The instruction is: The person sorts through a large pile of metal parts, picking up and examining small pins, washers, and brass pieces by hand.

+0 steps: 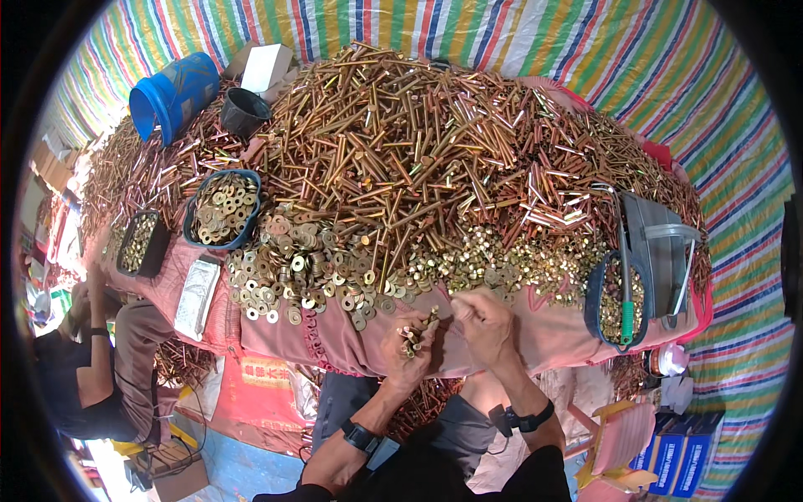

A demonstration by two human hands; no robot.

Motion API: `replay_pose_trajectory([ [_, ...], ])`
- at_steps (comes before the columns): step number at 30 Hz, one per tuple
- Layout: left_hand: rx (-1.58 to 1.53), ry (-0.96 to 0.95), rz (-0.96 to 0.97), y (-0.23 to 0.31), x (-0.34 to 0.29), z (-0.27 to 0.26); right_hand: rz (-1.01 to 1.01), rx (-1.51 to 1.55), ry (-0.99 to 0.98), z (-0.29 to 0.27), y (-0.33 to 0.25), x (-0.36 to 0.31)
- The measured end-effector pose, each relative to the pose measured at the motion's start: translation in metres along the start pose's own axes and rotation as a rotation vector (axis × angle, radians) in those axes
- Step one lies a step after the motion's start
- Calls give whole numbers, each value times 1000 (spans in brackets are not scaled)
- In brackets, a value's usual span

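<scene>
My left hand (410, 347) is closed around a small bundle of brass bolts (416, 332), held upright at the table's near edge. My right hand (483, 325) is just to its right, fingers pinched on a small brass piece that is too small to make out. Both hands hover over the pink cloth (544, 335) covering the table. Right behind them lies a band of brass nuts (510, 259) and a spread of flat brass washers (293, 276). Beyond rises a large heap of long brass and copper-coloured bolts (418, 142).
A blue tray of washers (222, 209) and a dark tray (140, 243) sit at the left. A blue tub of nuts with a green-handled tool (626, 301) stands at the right beside a grey scoop (661, 243). A blue bucket (174, 94) and black pot (244, 110) lie at the back. Another person (100, 368) sits lower left.
</scene>
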State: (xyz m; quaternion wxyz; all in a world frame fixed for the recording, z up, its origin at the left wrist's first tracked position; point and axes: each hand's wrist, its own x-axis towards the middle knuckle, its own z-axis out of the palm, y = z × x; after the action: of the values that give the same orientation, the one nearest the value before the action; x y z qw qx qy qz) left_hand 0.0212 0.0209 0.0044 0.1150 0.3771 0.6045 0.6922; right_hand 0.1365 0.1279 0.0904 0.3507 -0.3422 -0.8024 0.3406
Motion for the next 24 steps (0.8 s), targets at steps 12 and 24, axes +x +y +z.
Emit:
replay_pose_trajectory([
  [12, -3, 25, 28, 2, 3, 3, -52, -486, -190, 13, 25, 19],
  [24, 111, 1, 95, 13, 11, -2, -45, -451, -199, 9, 23, 31],
])
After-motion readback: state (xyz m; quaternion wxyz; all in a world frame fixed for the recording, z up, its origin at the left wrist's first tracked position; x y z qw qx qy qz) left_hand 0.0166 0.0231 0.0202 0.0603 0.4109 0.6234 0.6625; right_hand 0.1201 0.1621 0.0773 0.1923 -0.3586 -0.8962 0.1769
